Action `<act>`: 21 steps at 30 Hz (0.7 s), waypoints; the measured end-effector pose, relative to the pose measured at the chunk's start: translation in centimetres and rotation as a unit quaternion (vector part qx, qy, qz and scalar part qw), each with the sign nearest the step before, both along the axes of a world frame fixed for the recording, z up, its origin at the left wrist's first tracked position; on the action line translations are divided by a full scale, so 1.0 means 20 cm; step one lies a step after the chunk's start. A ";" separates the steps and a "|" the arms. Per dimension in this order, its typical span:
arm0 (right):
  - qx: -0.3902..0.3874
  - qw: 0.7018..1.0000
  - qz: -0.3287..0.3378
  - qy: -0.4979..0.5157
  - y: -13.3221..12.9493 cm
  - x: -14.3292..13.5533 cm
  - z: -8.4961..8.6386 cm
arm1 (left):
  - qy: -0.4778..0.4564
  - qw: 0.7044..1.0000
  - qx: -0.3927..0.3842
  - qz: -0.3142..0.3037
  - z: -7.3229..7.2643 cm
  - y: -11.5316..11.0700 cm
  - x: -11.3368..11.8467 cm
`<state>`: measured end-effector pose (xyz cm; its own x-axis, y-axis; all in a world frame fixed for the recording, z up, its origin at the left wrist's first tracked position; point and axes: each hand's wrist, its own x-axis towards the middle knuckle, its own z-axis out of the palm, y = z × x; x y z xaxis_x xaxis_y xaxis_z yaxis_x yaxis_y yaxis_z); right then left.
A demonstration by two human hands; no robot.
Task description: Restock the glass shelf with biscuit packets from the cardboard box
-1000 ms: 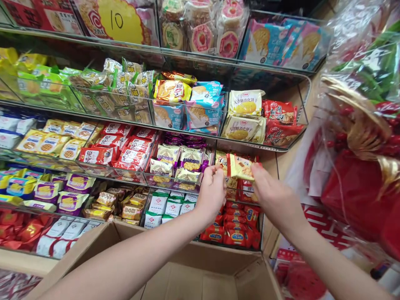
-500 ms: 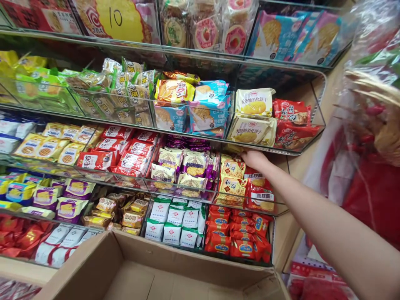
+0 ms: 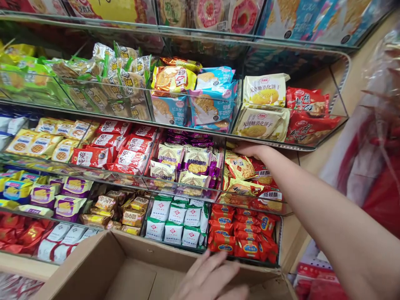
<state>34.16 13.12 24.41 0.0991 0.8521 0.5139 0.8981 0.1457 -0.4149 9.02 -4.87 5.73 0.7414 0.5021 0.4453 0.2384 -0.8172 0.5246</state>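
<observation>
My right hand (image 3: 251,150) reaches into the third-row compartment on the right, just under the shelf above. It is at the back of the yellow walnut-cookie packets (image 3: 240,166), beside red walnut-cookie packets (image 3: 261,175). Its fingers are hidden, so I cannot tell what they grip. My left hand (image 3: 212,277) is over the cardboard box (image 3: 90,266) near its far edge, fingers stretched and somewhat apart, holding nothing visible. The inside of the box that shows is bare cardboard.
Clear dividers and front panels (image 3: 187,185) split the shelves into compartments of wrapped snacks. Cream biscuit packets (image 3: 264,91) sit directly above my right hand. Orange-red packets (image 3: 221,237) and white-green packets (image 3: 161,208) lie below. Plastic-wrapped goods (image 3: 375,166) hang at the right.
My left hand has come into view over the box. The right hand stays in the same compartment, where the front yellow packets have shifted and tilted. The view has moved closer.
</observation>
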 end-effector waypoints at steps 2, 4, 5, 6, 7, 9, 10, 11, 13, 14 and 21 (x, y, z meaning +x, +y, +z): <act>-0.015 1.000 0.013 0.021 -0.02 -0.01 0.00 | 0.027 0.985 0.167 -0.015 0.15 0.03 0.09; -0.035 0.998 0.025 0.048 -0.04 -0.01 0.00 | 0.043 0.938 0.339 0.058 0.31 0.10 0.21; -0.046 0.996 0.031 0.064 -0.05 -0.01 -0.01 | 0.043 0.918 0.377 0.111 0.37 0.14 0.26; -0.056 0.994 0.039 0.080 -0.06 -0.01 -0.01 | 0.052 0.904 0.395 0.158 0.43 0.18 0.31; -0.063 0.992 0.048 0.096 -0.07 -0.01 -0.02 | 0.062 0.892 0.404 0.194 0.46 0.22 0.35; -0.061 0.988 0.059 0.126 -0.08 0.01 -0.03 | 0.084 0.877 0.409 0.237 0.50 0.28 0.39; -0.052 0.987 0.060 0.138 -0.09 0.02 -0.04 | 0.092 0.872 0.412 0.247 0.50 0.30 0.39; -0.038 0.987 0.058 0.148 -0.10 0.03 -0.05 | 0.096 0.868 0.416 0.253 0.49 0.31 0.39; -0.003 0.986 0.048 0.157 -0.13 0.05 -0.05 | 0.099 0.862 0.425 0.259 0.48 0.32 0.39; 0.014 0.987 0.045 0.157 -0.15 0.05 -0.06 | 0.100 0.860 0.428 0.261 0.48 0.31 0.38; -0.027 0.989 0.147 0.007 -0.38 0.05 -0.05 | 0.128 0.846 0.451 0.253 0.53 0.30 0.39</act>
<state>35.17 5.62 23.37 -0.1494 0.8717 0.4667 0.8148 0.3759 -0.4413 16.86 1.21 16.24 0.6634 0.3264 0.6733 0.6891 -0.6171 -0.3798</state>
